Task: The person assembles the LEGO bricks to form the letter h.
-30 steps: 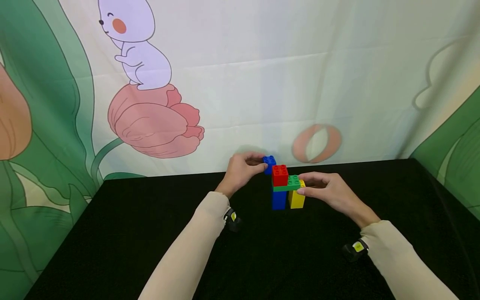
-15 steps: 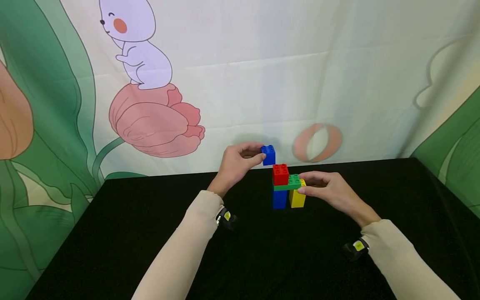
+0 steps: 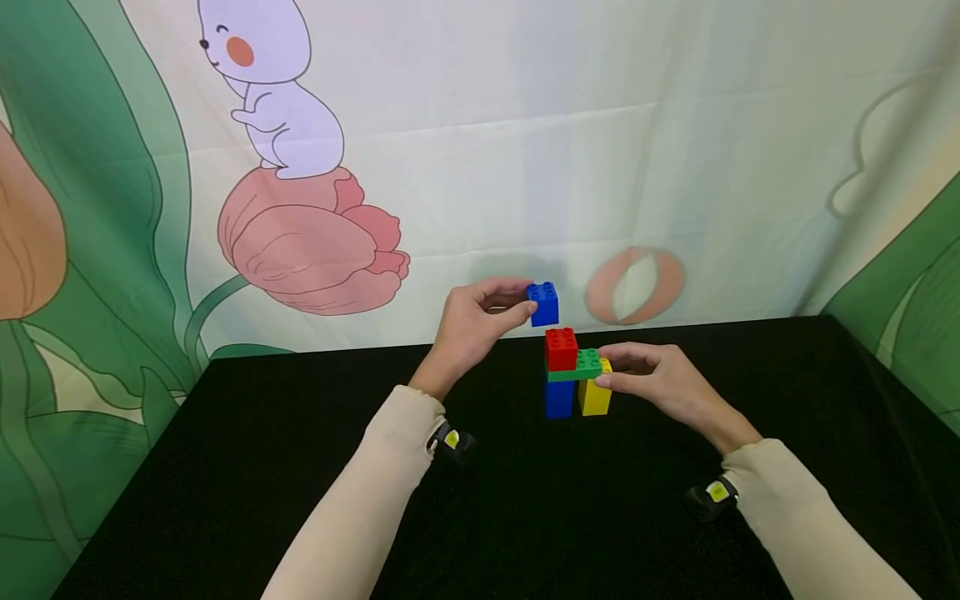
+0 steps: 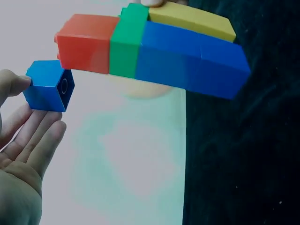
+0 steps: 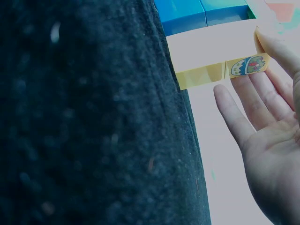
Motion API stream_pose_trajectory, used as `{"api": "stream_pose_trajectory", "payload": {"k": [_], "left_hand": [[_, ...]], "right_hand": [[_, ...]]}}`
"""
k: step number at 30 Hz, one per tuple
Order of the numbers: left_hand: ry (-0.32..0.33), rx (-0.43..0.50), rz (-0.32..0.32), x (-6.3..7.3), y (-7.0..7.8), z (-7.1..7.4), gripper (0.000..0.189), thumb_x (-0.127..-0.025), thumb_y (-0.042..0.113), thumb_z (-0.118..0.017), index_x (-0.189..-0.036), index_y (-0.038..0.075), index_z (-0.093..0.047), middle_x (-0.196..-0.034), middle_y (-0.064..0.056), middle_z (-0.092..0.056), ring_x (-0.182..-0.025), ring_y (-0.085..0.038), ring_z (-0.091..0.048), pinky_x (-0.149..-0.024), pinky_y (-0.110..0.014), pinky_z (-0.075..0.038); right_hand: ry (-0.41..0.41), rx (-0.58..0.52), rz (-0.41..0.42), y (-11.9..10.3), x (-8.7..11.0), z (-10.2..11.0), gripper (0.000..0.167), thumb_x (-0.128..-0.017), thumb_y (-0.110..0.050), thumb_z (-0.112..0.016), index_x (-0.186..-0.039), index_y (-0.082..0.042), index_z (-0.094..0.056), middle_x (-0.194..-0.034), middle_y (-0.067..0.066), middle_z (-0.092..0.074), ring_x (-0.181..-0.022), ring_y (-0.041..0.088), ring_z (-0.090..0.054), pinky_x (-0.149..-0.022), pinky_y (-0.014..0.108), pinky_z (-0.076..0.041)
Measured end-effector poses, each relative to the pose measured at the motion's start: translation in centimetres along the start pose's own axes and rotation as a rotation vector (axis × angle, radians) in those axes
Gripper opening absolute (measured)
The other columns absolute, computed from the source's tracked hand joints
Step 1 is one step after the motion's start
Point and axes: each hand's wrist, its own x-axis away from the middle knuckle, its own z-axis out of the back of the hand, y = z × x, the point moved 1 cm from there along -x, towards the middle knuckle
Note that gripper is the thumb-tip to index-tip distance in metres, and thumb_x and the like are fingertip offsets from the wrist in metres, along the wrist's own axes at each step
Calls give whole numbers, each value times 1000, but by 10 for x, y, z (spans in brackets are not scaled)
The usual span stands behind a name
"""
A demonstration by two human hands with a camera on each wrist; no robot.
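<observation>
Between thumb and fingers, my left hand [image 3: 472, 321] pinches a blue building block [image 3: 544, 310] in the air, just above a red block [image 3: 561, 354] and apart from it. Its hollow underside faces the red block in the left wrist view. The red block sits on the left part of a flat green block [image 3: 588, 365]. Two stacked blue blocks [image 4: 192, 58] and a yellow column [image 3: 596, 398] stand below the green one. My right hand [image 3: 667, 379] pinches the upper yellow block [image 5: 248, 65], which bears a printed picture, near the green block's right end.
Black cloth [image 3: 300, 467] covers the table. Close behind the blocks hangs a pale curtain [image 3: 480, 183] with a cartoon animal and flowers. Both wrists wear small dark cameras, and the sleeves are cream.
My left hand has lifted the blue block from behind and left of the red block, then shifted slightly right to above it. The right hand and the structure stay put.
</observation>
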Motion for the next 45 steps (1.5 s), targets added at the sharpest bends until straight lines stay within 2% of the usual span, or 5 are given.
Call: {"api": "stream_pose_trajectory", "payload": {"k": [16, 27, 34, 45], "left_hand": [[-20, 52, -72, 12, 14, -7, 32, -100, 16, -77, -130, 4, -75, -118, -7, -78, -108, -19, -74, -96, -32, -59], [-48, 69, -65, 18, 15, -11, 33, -100, 15, -77, -131, 5, -74, -120, -6, -77, -110, -18, -73, -96, -32, -60], [-59, 65, -53, 18, 17, -13, 34, -100, 17, -77, -132, 6, -74, -121, -7, -77, -111, -19, -73, -97, -32, -59], [-67, 61, -56, 19, 18, -14, 33, -99, 16, -78, -131, 5, -74, -120, -7, -77, -109, -18, -73, -95, -32, -60]], "right_hand": [[-1, 1, 2, -1, 0, 0, 53, -98, -35, -78, -142, -8, -64, -139, 15, -65, -123, 33, -64, -98, 43, -56], [-4, -6, -1, -1, 0, 0, 52, -98, -35, -78, -141, -9, -65, -138, 14, -66, -122, 32, -64, -99, 44, -56], [-1, 0, -11, -3, 0, -1, 53, -98, -36, -78, -142, -8, -64, -139, 15, -65, -124, 33, -63, -100, 47, -56], [2, -4, -9, -3, 0, -1, 53, -98, -36, -78, -141, -8, -65, -139, 15, -65, -123, 33, -64, -99, 44, -56]]}}
